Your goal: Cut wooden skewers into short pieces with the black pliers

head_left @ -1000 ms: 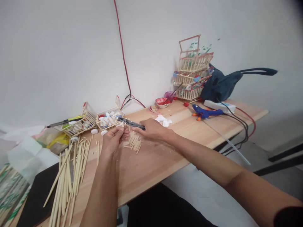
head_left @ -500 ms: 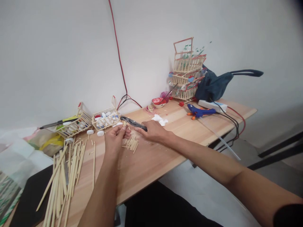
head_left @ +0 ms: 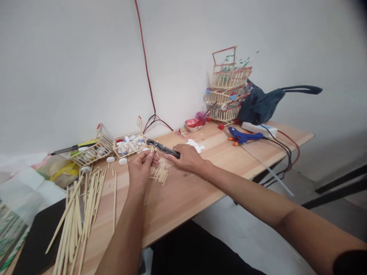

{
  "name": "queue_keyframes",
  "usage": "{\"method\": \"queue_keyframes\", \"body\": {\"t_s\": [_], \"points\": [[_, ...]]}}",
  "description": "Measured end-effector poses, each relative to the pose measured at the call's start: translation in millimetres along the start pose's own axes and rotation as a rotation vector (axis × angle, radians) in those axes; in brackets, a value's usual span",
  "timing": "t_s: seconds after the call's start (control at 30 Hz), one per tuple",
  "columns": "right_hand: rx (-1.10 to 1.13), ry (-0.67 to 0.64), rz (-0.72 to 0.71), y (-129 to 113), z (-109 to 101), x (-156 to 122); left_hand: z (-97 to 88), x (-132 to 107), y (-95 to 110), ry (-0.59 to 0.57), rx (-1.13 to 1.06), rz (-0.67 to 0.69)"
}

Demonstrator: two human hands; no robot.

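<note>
My left hand pinches short pale wooden stick pieces between thumb and fingers, above the table. Closed around one end of a long black hand tool, shaped like a utility knife, is my right hand. The tool slants up and left, its far end just beyond the left fingertips; whether it touches the pieces I cannot tell. Under the hands lies a small pile of cut sticks. Longer wooden sticks are heaped at the left, on and beside a black board.
Two small stick-built carts with bottle-cap wheels stand by the wall; one holds white pieces. More stick-built carts are stacked behind a dark blue bag. A blue glue gun, power strip and red bowl sit at right.
The whole view has shifted slightly, with things appearing a little further right. Both hands keep nearly the same pose and hold the same things.
</note>
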State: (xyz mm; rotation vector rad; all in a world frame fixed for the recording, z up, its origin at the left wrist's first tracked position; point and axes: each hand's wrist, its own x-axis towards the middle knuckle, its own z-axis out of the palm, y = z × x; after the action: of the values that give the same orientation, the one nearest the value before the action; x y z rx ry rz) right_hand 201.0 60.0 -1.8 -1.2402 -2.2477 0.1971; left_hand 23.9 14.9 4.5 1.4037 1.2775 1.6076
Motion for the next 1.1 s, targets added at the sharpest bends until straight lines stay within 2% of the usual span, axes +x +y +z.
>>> {"method": "queue_keyframes", "body": {"t_s": [0.27,0.43,0.5,0.6,0.7,0.83,1.0,1.1], "points": [[0.006,-0.038,0.029,-1.1,-2.5,-1.1,3.3,-1.8,3.6,0.011,-0.026,-0.02],[0.112,0.003,0.08,-0.8,-1.5,-0.4,4.4,-2.9,5.3,0.019,-0.057,-0.056],[0.234,0.035,0.157,4.6,0.4,3.0,3.2,-2.1,3.3,0.011,-0.085,-0.075],[0.54,0.017,0.263,14.2,3.1,9.9,1.2,-0.5,-0.8,-0.055,-0.163,-0.133],[0.887,-0.053,0.227,17.4,4.3,15.0,1.7,-0.9,-3.0,-0.167,-0.222,-0.205],[1.128,-0.117,0.125,12.0,6.5,17.2,6.3,-5.1,-0.9,-0.26,-0.214,-0.244],[1.49,-0.264,0.226,8.9,12.0,16.9,11.6,-10.5,5.2,-0.38,-0.16,-0.244],[1.55,-0.359,0.233,8.8,11.2,15.2,12.7,-11.7,6.2,-0.415,-0.155,-0.245]]}}
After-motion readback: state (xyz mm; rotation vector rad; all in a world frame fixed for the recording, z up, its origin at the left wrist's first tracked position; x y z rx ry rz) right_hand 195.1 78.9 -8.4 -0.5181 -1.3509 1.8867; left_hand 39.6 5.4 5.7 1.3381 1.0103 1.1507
